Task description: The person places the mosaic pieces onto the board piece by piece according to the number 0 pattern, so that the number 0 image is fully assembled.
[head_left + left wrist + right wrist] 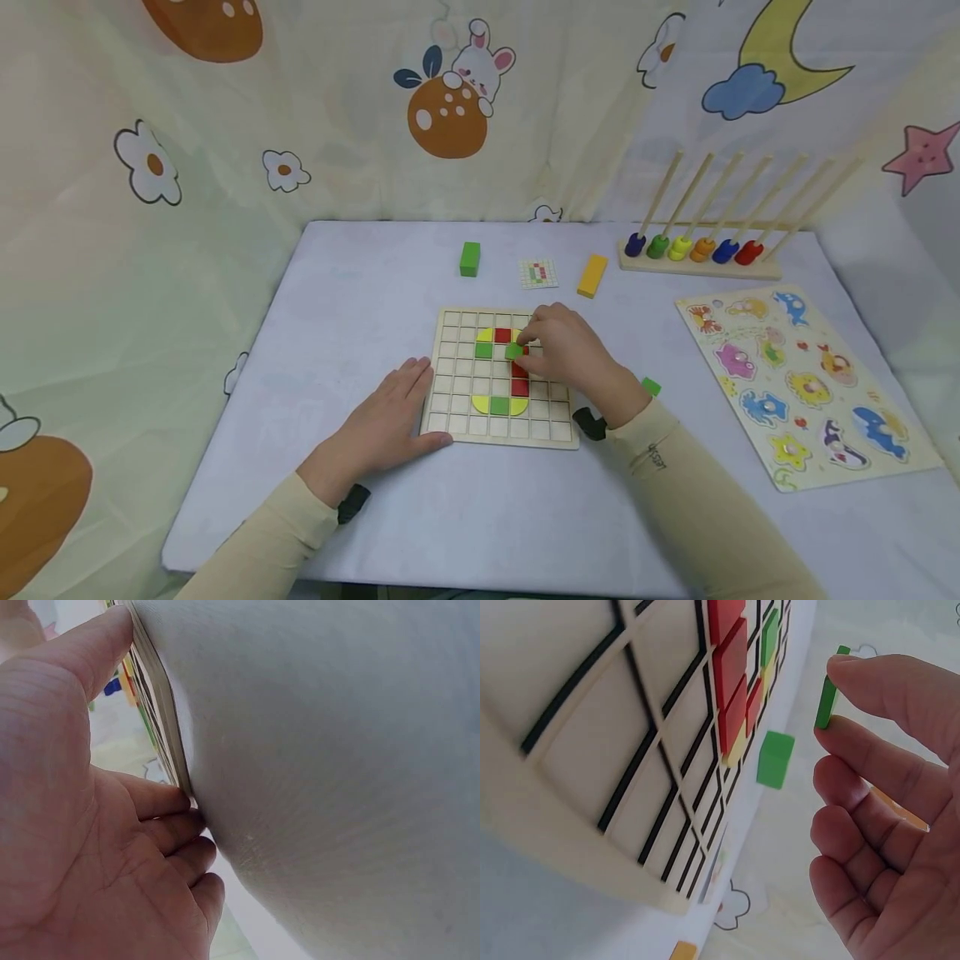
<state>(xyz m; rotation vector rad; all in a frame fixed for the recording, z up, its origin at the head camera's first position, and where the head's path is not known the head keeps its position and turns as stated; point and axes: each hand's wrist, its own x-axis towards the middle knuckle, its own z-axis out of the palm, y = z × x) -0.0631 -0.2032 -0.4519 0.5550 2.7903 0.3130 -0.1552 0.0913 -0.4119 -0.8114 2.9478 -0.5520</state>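
A wooden grid board (pixel 459 405) lies on the table in the head view. It bears red squares (pixel 520 387), green squares (pixel 499 406) and rounded yellow tiles (pixel 480 405). Over its upper right part, my right hand (pixel 564 348) pinches a green square tile (pixel 828 701) between thumb and index finger, and the right wrist view shows that tile edge-on, raised off the board. Along the board's left edge rests my left hand (pixel 386 412), fingers straight and thumb at the near left corner. In the left wrist view, its fingertips (pixel 176 801) touch the board's side.
Behind the board stand a green block (pixel 469 259), a small pattern card (pixel 538 273) and an orange block (pixel 592 276). A bead rack (pixel 701 265) is at the back right, with an animal puzzle board (pixel 787 417) before it. Another green piece (pixel 651 386) lies by the right wrist.
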